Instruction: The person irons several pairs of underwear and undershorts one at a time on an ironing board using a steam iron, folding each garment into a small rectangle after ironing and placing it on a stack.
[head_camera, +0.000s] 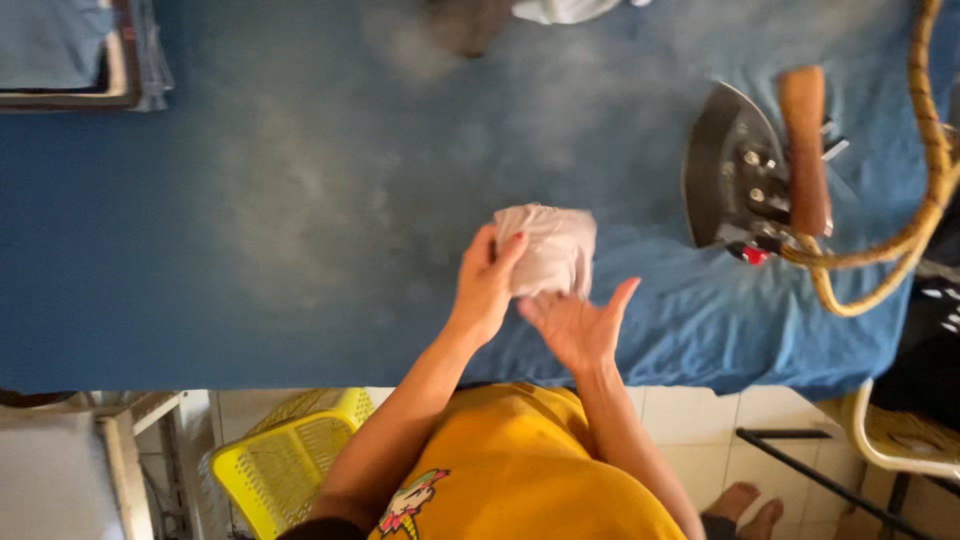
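Note:
My left hand (487, 285) grips the left edge of a small folded white cloth (550, 245), thumb on top, holding it just above the blue padded ironing table (250, 200). Just below and to the right of the cloth is my right hand (578, 325), palm up and fingers apart, its fingertips close to the cloth's lower edge. A heavy metal iron (745, 175) with a brown wooden handle lies on the table to the right of both hands.
A braided yellow cord (925, 190) loops from the iron off the right edge. Folded garments (70, 50) are stacked at the far left corner. A yellow plastic basket (290, 460) stands on the tiled floor under the table's near edge. A chair (900, 440) is at right.

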